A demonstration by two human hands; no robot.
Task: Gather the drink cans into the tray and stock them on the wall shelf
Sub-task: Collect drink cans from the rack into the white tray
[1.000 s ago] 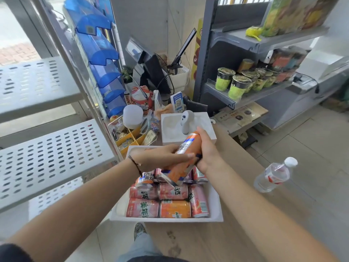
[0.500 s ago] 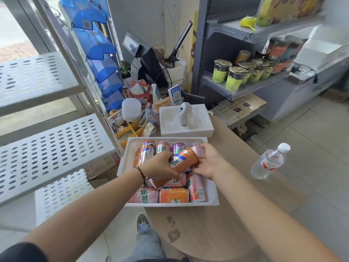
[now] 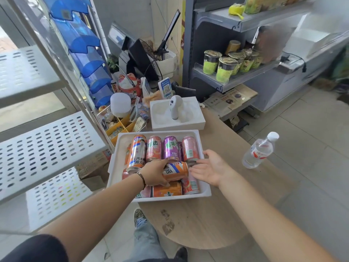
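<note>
Head cam: L hand [image 3: 154, 173] gripped orange can [image 3: 176, 171] on its side atop the cans in white tray [image 3: 205, 192], prob. to seat it. R hand [image 3: 211, 167] wide, empty, just right of can. Water bottle [image 3: 259, 151] well right of tray.

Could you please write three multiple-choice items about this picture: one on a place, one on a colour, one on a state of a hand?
1. Where is the water bottle?
A. in the tray
B. on the table, right of the tray
C. on the floor

2. What colour is the can in the left hand?
A. orange
B. green
C. black

3. How is the right hand?
A. gripping a can
B. open, palm up
C. a fist

Key: 1 B, it stands apart from the white tray; 2 A, the orange can lies over other cans; 3 B, fingers are spread and hold nothing.
</note>
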